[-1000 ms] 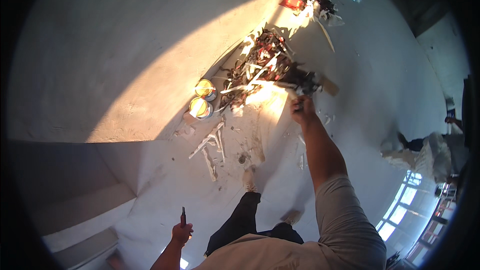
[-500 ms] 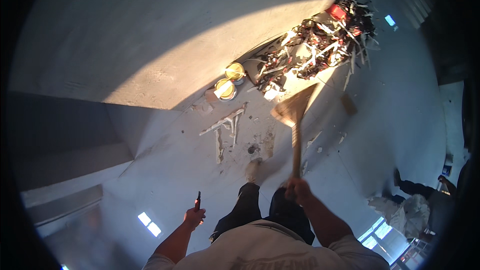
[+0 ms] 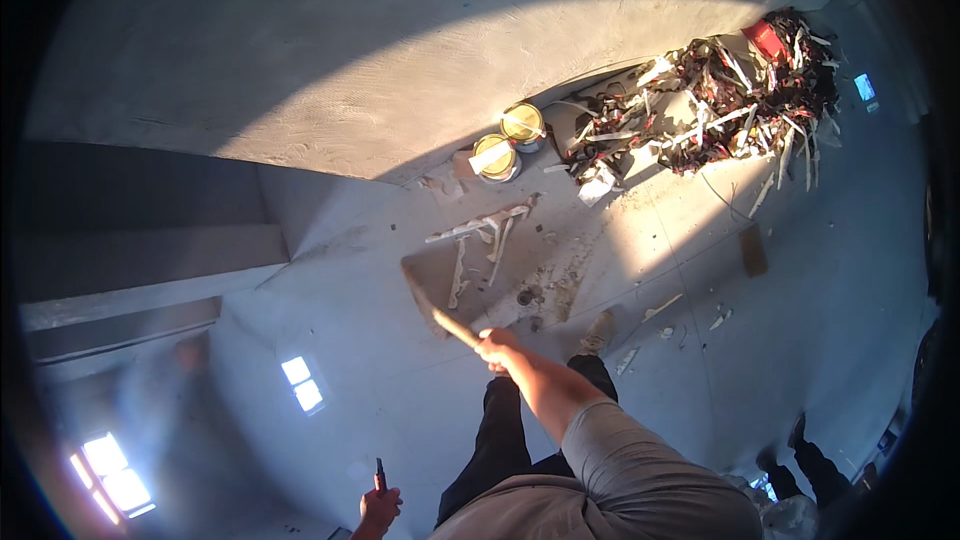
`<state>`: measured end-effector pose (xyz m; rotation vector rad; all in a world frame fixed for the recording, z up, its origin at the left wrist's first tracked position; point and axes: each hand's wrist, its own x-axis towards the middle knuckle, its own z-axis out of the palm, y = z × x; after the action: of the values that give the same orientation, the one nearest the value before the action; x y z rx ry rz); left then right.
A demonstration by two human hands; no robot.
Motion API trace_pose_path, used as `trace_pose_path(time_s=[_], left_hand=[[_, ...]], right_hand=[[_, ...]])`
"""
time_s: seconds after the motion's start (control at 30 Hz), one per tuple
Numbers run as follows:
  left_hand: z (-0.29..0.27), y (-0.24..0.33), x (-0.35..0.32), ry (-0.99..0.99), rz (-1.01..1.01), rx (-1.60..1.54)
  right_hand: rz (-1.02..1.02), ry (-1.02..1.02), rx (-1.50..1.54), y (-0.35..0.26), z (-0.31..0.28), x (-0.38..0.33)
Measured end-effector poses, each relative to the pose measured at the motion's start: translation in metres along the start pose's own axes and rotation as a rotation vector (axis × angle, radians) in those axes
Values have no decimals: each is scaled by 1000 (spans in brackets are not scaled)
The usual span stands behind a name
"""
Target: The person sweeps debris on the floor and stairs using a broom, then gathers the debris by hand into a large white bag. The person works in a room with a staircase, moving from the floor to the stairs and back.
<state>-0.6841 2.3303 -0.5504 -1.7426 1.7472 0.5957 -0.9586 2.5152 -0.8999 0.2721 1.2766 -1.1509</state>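
Note:
My right hand (image 3: pixel 495 347) is wrapped round the handle of a short brown broom (image 3: pixel 457 327). The blurred, fan-shaped head of the broom is over the floor at the left, beside a few white strips (image 3: pixel 497 225). Dark dust and crumbs (image 3: pixel 540 292) lie to the right of the broom, ahead of my shoes. Low at the left, my left hand (image 3: pixel 380 508) is closed round a slim black tool (image 3: pixel 380 477) that points upward. Its exact kind is too small to tell.
Two buckets (image 3: pixel 522 124) with yellowish tops stand against the wall. A large heap of dark and white strips (image 3: pixel 715 105), with a red piece (image 3: pixel 765 40), stretches right along it. A brown flat piece (image 3: pixel 753 251) lies on the floor. Another person's legs (image 3: pixel 818 460) show at lower right.
My right hand has swung the broom from the right across to the left, the arm now crossing my body. My left hand has moved lower in view, still holding the black tool. The view has shifted.

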Motion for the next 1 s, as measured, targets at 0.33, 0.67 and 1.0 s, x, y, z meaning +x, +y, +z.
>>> trace_pose_path(time_s=[0.33,0.67,1.0], left_hand=[[112,94,-131,-86,137,150],[159,100,-162,-113,255,158],[9,-97,-55,-182,296,160]], right_hand=[[50,534,96,155,-483,-176],[-116,1317,81,171,-633,-326],[-166,729,790,276,-94,-357]])
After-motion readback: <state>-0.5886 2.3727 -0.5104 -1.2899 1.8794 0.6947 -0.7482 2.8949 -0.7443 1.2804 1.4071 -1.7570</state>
